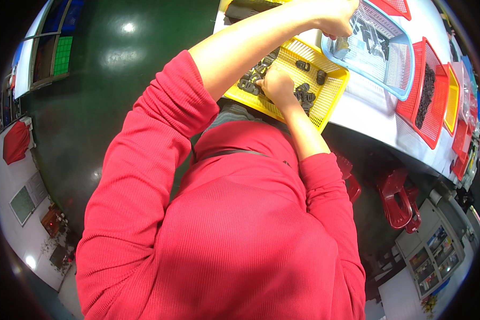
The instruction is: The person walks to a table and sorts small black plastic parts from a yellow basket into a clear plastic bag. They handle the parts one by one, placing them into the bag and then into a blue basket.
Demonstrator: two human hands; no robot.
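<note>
My left hand [336, 20] reaches across to the near left rim of a light blue basket [404, 85]. Its fingers are curled closed, and whatever they hold is hidden. Grey and dark slim pieces [372, 37] lie inside that basket. Lower down, my right hand [277, 87] is inside a yellow basket [330, 101], fingers bent together at a black plastic part [249, 86] in the pile on its left side. More black, buckle-like parts [305, 96] lie to the right of this hand, with a couple of single ones [302, 65] farther back.
The baskets stand on a white table [365, 120]. To the right are a red basket [434, 133] of small dark pieces and a narrow yellow basket [452, 98]. Red stools [396, 205] sit beneath the table edge. Green floor [117, 90] lies to my left.
</note>
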